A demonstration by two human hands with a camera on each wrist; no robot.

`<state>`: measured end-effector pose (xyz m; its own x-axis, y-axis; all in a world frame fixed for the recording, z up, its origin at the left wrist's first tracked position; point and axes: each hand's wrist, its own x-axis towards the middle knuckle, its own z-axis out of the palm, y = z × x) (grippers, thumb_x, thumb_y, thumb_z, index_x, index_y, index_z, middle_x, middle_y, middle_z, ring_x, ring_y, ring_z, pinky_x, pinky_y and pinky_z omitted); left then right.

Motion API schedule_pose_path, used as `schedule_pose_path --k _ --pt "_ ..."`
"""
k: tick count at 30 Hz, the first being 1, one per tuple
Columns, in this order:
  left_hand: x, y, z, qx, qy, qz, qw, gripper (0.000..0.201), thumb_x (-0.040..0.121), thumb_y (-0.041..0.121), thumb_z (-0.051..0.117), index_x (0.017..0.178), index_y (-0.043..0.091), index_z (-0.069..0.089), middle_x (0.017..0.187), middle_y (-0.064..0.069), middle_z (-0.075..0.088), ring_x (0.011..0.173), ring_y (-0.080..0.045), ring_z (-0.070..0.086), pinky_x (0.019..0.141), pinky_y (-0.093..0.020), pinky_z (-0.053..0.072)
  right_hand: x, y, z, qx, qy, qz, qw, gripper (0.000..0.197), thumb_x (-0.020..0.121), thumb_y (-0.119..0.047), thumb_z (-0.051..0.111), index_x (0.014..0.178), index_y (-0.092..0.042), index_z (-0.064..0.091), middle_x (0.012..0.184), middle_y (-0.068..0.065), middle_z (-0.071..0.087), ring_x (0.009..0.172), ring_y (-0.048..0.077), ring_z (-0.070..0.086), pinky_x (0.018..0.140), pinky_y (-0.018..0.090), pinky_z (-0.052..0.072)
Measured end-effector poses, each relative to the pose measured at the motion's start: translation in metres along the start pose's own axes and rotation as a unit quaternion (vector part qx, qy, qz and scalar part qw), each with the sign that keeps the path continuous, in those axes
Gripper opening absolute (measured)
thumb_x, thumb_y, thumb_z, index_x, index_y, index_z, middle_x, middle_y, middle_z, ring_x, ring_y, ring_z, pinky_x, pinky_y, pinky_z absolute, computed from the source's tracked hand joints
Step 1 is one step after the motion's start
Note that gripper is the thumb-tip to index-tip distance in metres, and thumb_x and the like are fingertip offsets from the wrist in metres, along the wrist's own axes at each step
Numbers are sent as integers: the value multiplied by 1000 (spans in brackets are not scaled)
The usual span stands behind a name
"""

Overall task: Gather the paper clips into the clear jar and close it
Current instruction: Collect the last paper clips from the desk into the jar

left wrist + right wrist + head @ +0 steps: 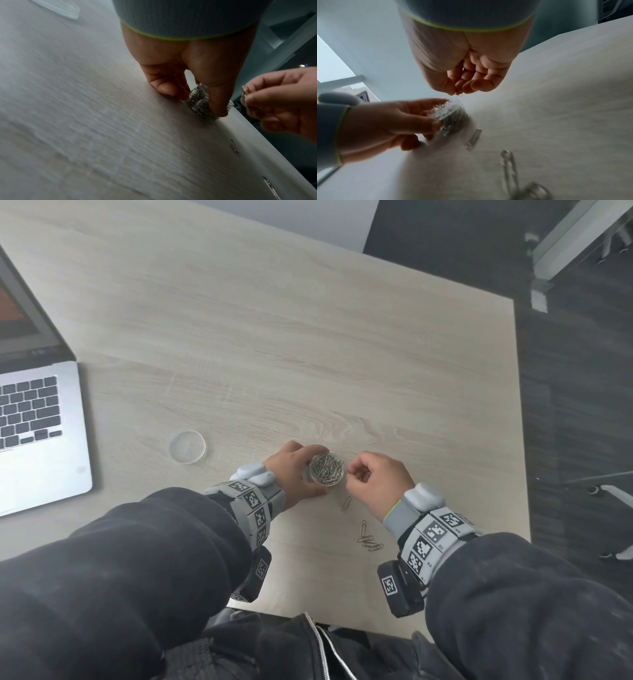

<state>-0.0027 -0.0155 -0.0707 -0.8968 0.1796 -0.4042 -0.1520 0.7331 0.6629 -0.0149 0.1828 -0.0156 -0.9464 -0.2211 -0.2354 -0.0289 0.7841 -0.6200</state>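
A small clear jar (327, 474) (200, 104) (453, 119), nearly full of silver paper clips, stands on the light wood table (308, 354). My left hand (294, 474) (187, 81) (399, 121) grips its side with thumb and fingers. My right hand (371, 479) (462, 82) (274, 101) hovers just right of the jar's rim, fingers curled, pinching a paper clip (458, 93) (244, 92). One loose clip (346, 503) (474, 139) (234, 146) lies near the jar. A small cluster of clips (368, 537) (518, 175) lies closer to me. The clear round lid (187, 447) (58, 8) lies to the left.
An open silver laptop (37, 419) sits at the table's left edge. The table's right edge (520, 440) drops to dark carpet, where chair legs (609, 494) stand. My dark sleeves fill the near foreground.
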Motion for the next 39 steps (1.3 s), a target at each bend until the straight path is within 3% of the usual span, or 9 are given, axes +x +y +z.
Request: schedule_pose_path --k 6,13,18,20,23,28,32,35,39 --pt "0 2 0 1 2 -1 1000 72 66 56 76 130 51 43 121 7 49 88 -16 61 84 -40 54 17 -21 6 7 -11 -6 1000 4 73 -22 68 74 -25 68 74 -11 63 70 9 59 69 25 48" --pt "0 1 -1 9 -4 -7 1000 72 66 59 74 130 54 40 122 8 47 89 -16 60 87 -39 53 9 5 -7 -7 8 -5 1000 5 76 -20 68 71 -22 66 76 -6 64 67 10 56 67 25 45" --pt "0 3 -3 25 -10 -15 1000 71 68 63 71 129 57 36 121 11 46 91 -16 60 86 -41 54 -10 46 -23 -104 -120 -7 987 9 75 -25 71 82 -29 66 84 -10 60 77 7 53 75 26 44" --pt "0 4 -4 28 -9 -18 999 70 69 63 71 129 56 36 120 11 46 92 -16 59 86 -40 54 -19 57 -28 -145 -182 -28 972 29 73 -34 75 99 -29 65 93 -12 55 83 6 51 82 31 48" --pt "0 5 -4 32 -7 -18 999 70 69 63 71 130 56 36 120 11 46 93 -17 59 87 -39 53 -30 61 -31 -192 -248 -51 948 67 67 -51 77 126 -34 51 117 -10 46 91 8 49 85 27 44" --pt "-2 9 -2 31 -2 -18 999 71 68 61 72 131 54 38 119 9 46 92 -17 58 87 -38 52 -37 54 -25 -271 -271 -153 911 94 60 -57 76 139 -43 26 142 -6 28 122 22 38 98 40 43" --pt "-3 10 -2 31 -3 -22 999 73 62 68 67 128 57 37 116 10 45 90 -16 60 87 -41 53 -37 46 -17 -328 -295 -193 876 86 68 -47 74 139 -42 26 149 -7 20 127 24 29 99 42 39" --pt "-3 11 -2 34 -4 -27 999 76 55 77 57 126 62 34 116 12 45 90 -16 61 85 -43 54 -35 46 -16 -311 -293 -198 882 69 75 -41 70 136 -36 39 145 -5 30 125 25 33 97 39 42" --pt "-4 12 -3 32 -4 -30 999 77 54 76 56 126 60 35 116 13 45 90 -15 60 84 -41 54 -34 52 -13 -279 -287 -186 898 51 78 -39 68 125 -28 52 130 -3 44 114 23 41 91 38 45"
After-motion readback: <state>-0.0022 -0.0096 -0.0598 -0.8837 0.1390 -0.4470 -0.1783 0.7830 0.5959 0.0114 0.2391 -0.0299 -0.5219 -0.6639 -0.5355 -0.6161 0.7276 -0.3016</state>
